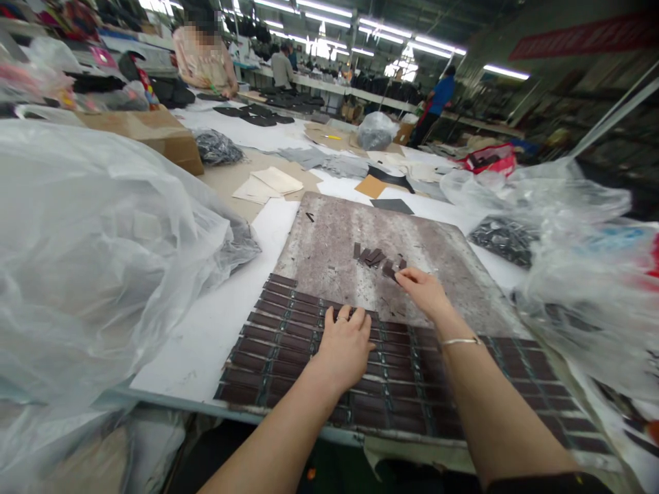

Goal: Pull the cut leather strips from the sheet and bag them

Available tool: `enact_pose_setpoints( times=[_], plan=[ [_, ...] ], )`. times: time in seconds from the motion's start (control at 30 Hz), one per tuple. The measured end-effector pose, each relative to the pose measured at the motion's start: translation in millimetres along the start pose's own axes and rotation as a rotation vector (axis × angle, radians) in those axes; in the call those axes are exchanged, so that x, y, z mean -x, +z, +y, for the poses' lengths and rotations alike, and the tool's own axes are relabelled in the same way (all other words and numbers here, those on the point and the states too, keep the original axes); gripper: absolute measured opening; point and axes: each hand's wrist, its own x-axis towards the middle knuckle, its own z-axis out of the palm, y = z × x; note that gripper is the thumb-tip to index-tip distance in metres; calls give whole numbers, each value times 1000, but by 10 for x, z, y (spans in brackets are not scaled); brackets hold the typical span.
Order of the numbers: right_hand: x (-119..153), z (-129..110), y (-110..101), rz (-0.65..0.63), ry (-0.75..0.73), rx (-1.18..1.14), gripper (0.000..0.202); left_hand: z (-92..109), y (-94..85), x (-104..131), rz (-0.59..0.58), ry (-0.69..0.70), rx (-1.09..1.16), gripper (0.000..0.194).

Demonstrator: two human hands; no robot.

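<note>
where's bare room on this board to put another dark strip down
Bare grey board lies above the rows of dark brown strips, left of the small loose pile of strips at the right hand. The left hand presses the crowded rows.

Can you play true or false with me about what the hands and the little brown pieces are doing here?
1. The left hand lies flat on the rows of dark brown strips. True.
2. The right hand is holding scissors. False: its fingertips touch a small brown piece by the loose pile.
3. The right wrist wears a thin bracelet. True.
4. The big clear plastic bag sits right of the board. False: it sits left.
</note>
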Motion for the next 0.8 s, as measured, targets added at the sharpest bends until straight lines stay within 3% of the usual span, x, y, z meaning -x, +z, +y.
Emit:
enact_pose_setpoints(
  times=[0.17, 0.27, 0.53, 0.8],
  plan=[
    [499, 166, -200, -237, 4, -103, 36, 1, 41, -6, -63, 85, 22, 43],
    [630, 193, -196, -290, 29, -101, 35, 10, 47, -8, -66, 76, 24, 42],
    [583, 194, -88, -316, 32, -76, 29, 22, 32, -13, -91, 68, 19, 43],
    [584, 95, -62, -288, 18, 95, 25, 33, 36, -13, -79, 70, 14, 44]
  ],
)
